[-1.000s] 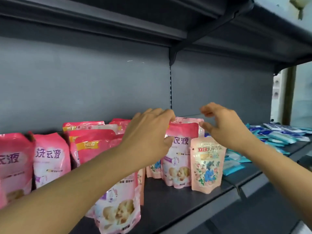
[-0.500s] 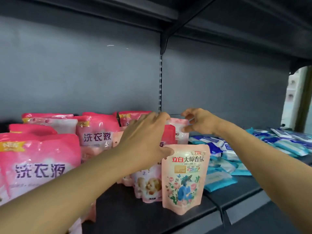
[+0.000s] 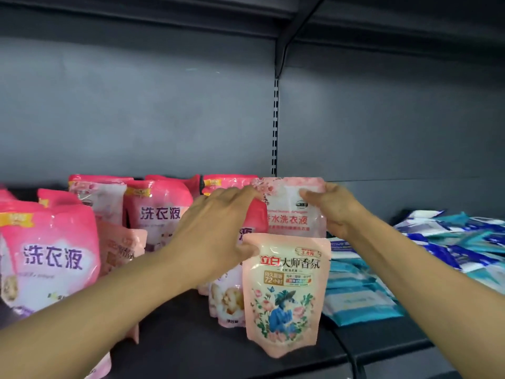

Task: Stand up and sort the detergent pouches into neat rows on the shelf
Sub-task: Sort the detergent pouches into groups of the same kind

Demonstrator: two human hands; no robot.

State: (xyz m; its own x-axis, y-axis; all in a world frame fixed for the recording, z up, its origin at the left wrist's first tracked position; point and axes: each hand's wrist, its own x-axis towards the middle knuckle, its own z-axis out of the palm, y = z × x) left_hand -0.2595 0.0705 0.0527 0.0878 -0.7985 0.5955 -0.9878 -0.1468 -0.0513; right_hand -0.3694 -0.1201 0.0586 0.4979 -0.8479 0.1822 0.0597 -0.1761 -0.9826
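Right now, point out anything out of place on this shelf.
The peach floral pouch stands alone in front of the pink detergent pouches, outside any row. Blue packs lie flat in a loose heap at right.

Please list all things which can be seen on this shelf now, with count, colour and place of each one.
pale pink pouch: one, light pink and white, upright at the back, near the slotted post, held by both hands.
peach pouch: one, peach with a flower picture, upright at the front edge.
pink pouches: several, exact count unclear, bright pink and white, upright in rows on the left.
blue packs: many, blue, teal and white, lying flat in a pile on the right.
shelf: one, dark grey board with a grey back wall.
slotted post: one, dark, vertical in the back wall.
left hand: fingers on the pale pouch's top left corner.
right hand: grips its right edge.
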